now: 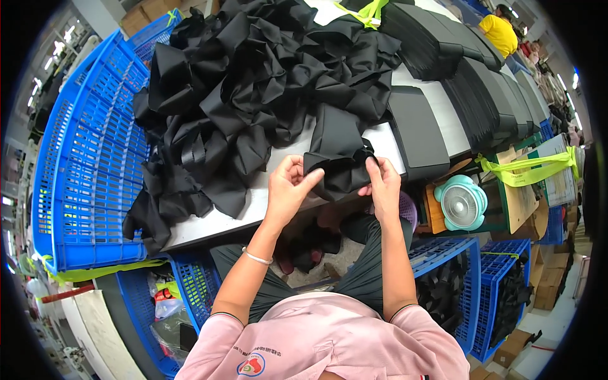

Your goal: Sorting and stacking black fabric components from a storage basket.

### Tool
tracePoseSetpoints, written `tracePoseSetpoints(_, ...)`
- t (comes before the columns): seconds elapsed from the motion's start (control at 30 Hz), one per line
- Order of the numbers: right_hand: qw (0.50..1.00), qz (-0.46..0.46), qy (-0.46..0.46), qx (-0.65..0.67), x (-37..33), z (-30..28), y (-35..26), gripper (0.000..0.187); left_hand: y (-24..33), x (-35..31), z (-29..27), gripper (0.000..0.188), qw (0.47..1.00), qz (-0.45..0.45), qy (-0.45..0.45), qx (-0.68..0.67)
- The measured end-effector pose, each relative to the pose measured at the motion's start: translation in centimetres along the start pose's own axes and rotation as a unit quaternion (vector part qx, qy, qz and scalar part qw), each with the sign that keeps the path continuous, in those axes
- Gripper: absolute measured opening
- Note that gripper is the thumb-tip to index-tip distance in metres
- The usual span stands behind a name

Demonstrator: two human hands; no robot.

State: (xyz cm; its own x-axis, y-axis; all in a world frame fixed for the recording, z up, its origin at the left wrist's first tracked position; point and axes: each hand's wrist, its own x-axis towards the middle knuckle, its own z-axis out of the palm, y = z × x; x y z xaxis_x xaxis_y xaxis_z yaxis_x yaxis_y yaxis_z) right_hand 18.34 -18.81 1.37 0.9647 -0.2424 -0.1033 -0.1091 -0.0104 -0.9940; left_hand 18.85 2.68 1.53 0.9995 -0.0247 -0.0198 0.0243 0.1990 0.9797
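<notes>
Both my hands hold a black fabric piece (339, 136) with a folded, pouch-like shape at the table's front edge. My left hand (290, 185) pinches its left side, thumb laid over the near fold. At its right edge my right hand (382, 183) grips the cloth between thumb and fingers. The near part of the piece bulges open between my hands, and its far part lies on the white table (256, 189). Beyond it and to the left, a large heap of crumpled black fabric pieces (253, 82) covers much of the table.
Flat stacks of black panels (418, 123) lie to the right. A blue plastic crate (88, 152) stands at the left; another blue crate (472, 291) with black pieces is low on the right. A turquoise fan (461, 202) sits beside the table. Someone in a yellow top (499, 35) is far off.
</notes>
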Motion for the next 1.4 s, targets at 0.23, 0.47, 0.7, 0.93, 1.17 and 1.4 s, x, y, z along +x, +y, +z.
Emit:
tracePoseSetpoints(0.23,0.998,-0.024,-0.008,-0.052,-2.1,0.9,0.1,0.026,-1.3,-0.8,-0.3,0.033,0.977,0.075,0.163,0.112)
tracePoseSetpoints(0.47,0.985,-0.101,0.061,-0.129,1.7,-4.2,-2.5,0.024,0.5,-1.1,-0.6,0.048,0.976,0.071,0.110,0.174)
tracePoseSetpoints(0.7,0.769,-0.215,0.148,-0.584,8.1,-8.8,-0.2,0.048,0.8,-4.5,-0.2,0.047,0.983,0.085,0.126,0.104)
tracePoseSetpoints(0.93,0.850,-0.148,0.123,-0.491,10.5,-11.3,-0.6,0.039,1.3,-9.2,-0.3,0.037,0.994,0.008,0.100,0.050)
tracePoseSetpoints(1.17,0.719,-0.355,0.308,-0.512,3.7,-9.1,-5.7,0.011,1.8,-10.8,2.0,0.042,0.993,-0.052,-0.099,-0.048)
tracePoseSetpoints(1.4,0.803,-0.451,0.051,-0.387,-12.8,-4.4,-7.9,0.020,0.6,-11.1,5.5,0.111,0.946,-0.068,-0.228,-0.222)
